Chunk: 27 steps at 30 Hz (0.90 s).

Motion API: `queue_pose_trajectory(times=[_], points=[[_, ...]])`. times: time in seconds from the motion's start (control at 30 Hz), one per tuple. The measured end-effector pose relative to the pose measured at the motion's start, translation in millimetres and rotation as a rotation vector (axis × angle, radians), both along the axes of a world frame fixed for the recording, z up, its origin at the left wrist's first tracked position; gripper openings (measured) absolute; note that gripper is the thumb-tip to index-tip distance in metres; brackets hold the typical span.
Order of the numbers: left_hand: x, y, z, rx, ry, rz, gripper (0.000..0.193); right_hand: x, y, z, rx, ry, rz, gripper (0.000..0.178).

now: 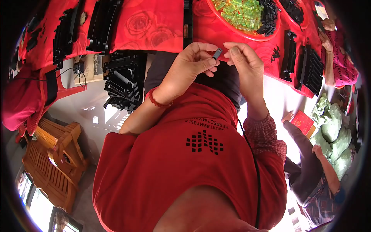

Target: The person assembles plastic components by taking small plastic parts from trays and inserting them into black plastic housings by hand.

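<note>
My left hand (186,65) pinches a small dark grey oblong piece (217,53) between thumb and fingertips, above my lap at the edge of the red-covered table (154,38). Just right of the piece is my right hand (248,63), its thumb and forefinger drawn together. Whatever those right fingertips hold, if anything, is too small to make out. A slight gap shows between the two hands.
Beyond my hands, a red basin (247,37) holds yellow-green translucent pieces (239,13) and black pieces (269,17). Long black strips (104,25) lie on the table; more black parts (123,79) are stacked below. Other people (342,58) are at the right.
</note>
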State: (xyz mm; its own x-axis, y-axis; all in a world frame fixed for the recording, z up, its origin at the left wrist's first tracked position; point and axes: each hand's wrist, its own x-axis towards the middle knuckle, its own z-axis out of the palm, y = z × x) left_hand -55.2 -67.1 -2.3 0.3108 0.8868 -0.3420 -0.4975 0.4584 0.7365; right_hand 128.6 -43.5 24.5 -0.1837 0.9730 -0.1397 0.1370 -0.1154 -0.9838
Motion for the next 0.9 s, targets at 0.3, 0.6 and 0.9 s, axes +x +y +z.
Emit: queue_pose_trajectory(times=[0.3,0.6,0.9], points=[[6,-2,-5,0.112,0.024,0.052,0.034,-2,-2,-6,0.004,-0.036,-0.07,0.015],[13,-8,0,-0.103,-0.162,0.248,0.005,-18,-12,-10,0.613,-0.541,0.045,0.02],[9,-12,1,-0.102,-0.332,0.251,0.007,-22,-11,-11,0.576,-0.434,0.022,0.013]])
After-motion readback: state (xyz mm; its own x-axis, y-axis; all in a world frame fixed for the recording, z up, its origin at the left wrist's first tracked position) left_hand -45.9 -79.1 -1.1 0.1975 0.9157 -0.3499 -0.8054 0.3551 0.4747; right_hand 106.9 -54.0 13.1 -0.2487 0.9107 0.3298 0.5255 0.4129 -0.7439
